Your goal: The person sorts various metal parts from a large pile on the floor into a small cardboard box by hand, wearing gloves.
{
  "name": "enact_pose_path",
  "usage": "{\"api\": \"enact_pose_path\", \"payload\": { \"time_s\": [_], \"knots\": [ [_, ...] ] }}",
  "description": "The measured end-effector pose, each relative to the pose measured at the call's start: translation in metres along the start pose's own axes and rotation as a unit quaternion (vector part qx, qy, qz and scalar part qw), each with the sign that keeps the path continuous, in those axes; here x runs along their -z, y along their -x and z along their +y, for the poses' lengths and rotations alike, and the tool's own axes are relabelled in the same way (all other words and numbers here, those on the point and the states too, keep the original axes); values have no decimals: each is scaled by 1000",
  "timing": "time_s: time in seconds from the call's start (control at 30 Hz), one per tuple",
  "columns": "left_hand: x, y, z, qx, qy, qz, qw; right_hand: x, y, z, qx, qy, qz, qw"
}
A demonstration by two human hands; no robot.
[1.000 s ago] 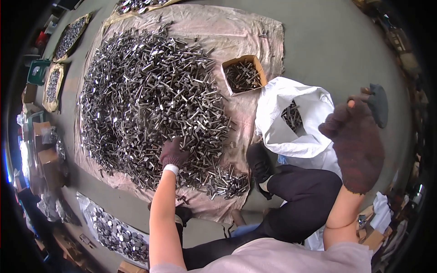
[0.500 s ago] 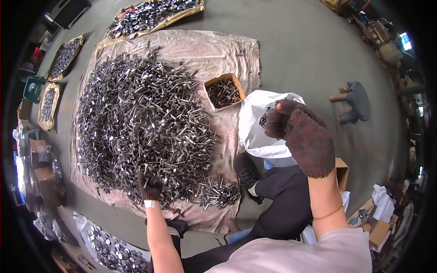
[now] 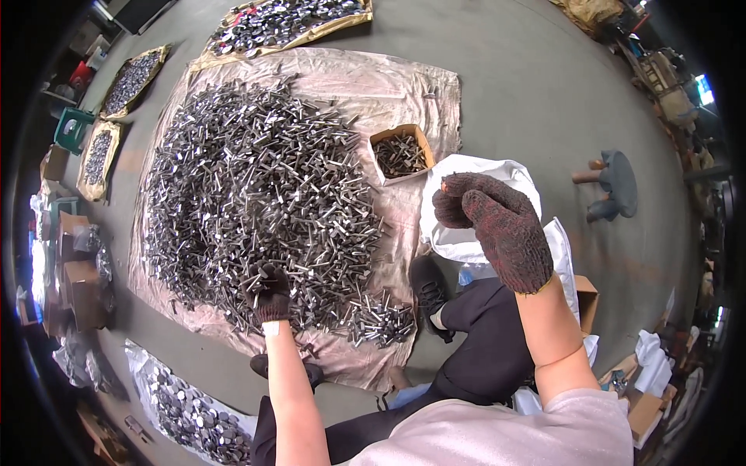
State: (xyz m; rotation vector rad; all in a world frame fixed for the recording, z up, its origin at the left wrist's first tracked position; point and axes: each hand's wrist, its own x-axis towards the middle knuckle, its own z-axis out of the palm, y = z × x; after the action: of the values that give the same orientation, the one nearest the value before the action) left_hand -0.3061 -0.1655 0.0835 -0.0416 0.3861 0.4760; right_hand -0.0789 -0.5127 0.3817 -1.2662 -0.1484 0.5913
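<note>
A broad pile of short metal pins or bolts [image 3: 256, 179] covers much of a stained pale cloth [image 3: 404, 225]. At its near edge my left hand [image 3: 266, 293], in a dark knitted glove, touches the pieces with its fingers apart. My right hand [image 3: 505, 233], gloved likewise, is raised over the mouth of a white sack [image 3: 458, 245]. Its fingers are curled in with the thumb against them; whatever they may hold is hidden. Just beyond the sack stands an open cardboard box [image 3: 402, 180] with darker metal pieces in it. A smaller heap of pins [image 3: 381, 320] lies close to my shoe.
A dark stool [image 3: 618, 186] lies tipped on the floor at right. Sheets with metal parts [image 3: 284, 27] lie at the far side, others at far left. Flat dark discs [image 3: 190, 412] rest on plastic at near left. Cartons [image 3: 81, 287] line the left edge.
The scene has shifted slightly rightward in view. Dark metal pieces seen beside my right fingers no longer show. My left hand's fingers look more spread on the pile.
</note>
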Motion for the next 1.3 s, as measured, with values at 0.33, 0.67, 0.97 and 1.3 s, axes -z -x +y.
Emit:
{"api": "enact_pose_path", "payload": {
  "time_s": [0.33,0.67,0.97,1.3],
  "knots": [
    [-24,18,-10,68,87,-64,992,-8,1,6,-18,84,-47,995],
    [-47,42,0,-13,47,-30,998,-26,0,16,-34,112,-55,992],
    [-65,79,-25,-84,-18,-128,988,-32,2,27,-46,127,-118,984],
    [-109,126,-72,-52,21,-115,992,-53,14,59,-89,211,-184,956]
  ]
}}
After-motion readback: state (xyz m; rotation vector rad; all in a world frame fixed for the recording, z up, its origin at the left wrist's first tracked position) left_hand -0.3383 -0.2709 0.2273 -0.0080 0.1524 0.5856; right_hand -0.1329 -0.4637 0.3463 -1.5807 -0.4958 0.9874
